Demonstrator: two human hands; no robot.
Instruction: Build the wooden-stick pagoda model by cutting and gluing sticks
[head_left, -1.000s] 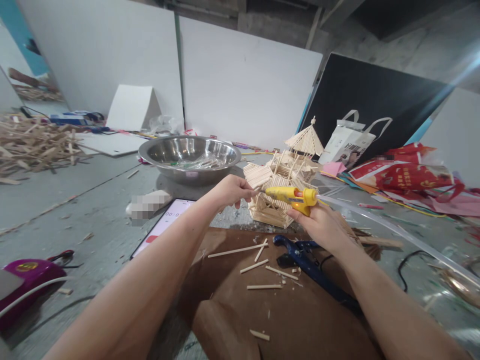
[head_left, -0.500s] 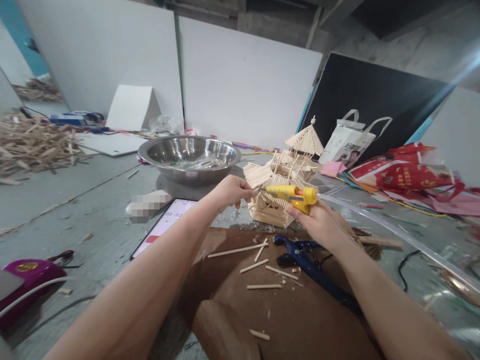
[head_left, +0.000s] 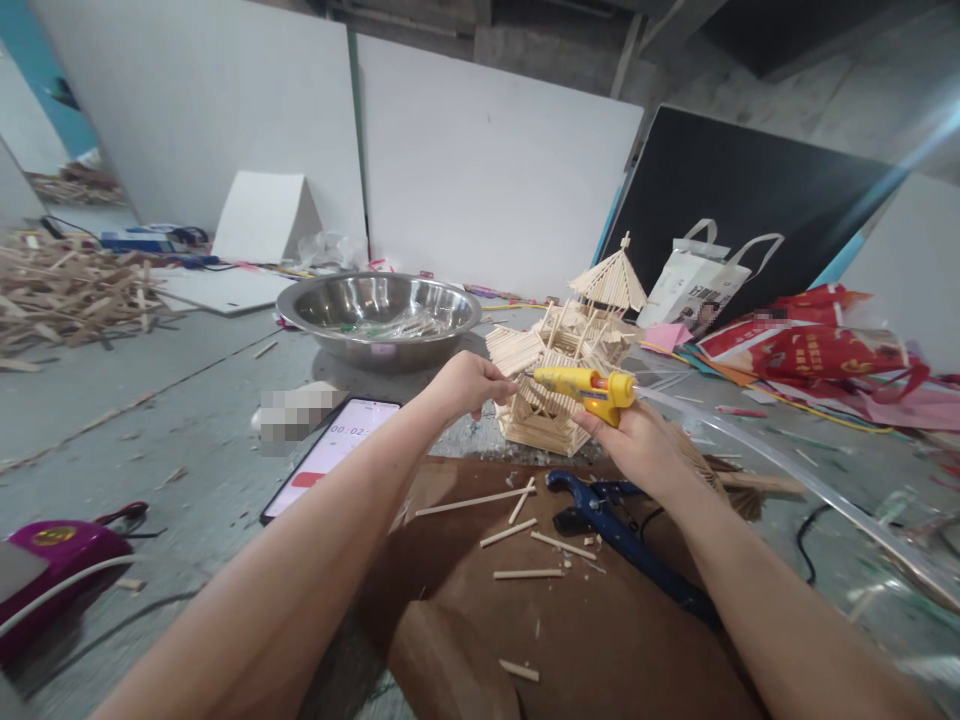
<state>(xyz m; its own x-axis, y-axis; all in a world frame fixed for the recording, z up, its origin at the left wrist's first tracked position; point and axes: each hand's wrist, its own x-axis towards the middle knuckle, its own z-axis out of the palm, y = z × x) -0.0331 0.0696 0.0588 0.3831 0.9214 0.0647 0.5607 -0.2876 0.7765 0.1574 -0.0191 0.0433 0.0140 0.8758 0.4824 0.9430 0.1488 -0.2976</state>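
Pagoda of pale sticks is seen just beyond the closed grip of the right hand, in which a yellow glue gun is held, its nozzle pointed toward the left hand. The left grip is pinched shut, whether on anything cannot be told; loose sticks are strewn nearer than both grips.

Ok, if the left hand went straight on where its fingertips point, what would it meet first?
Probably the nozzle end of the yellow glue gun, just ahead of the left hand. Depth is unclear in this one view, so it might instead brush the stick model.
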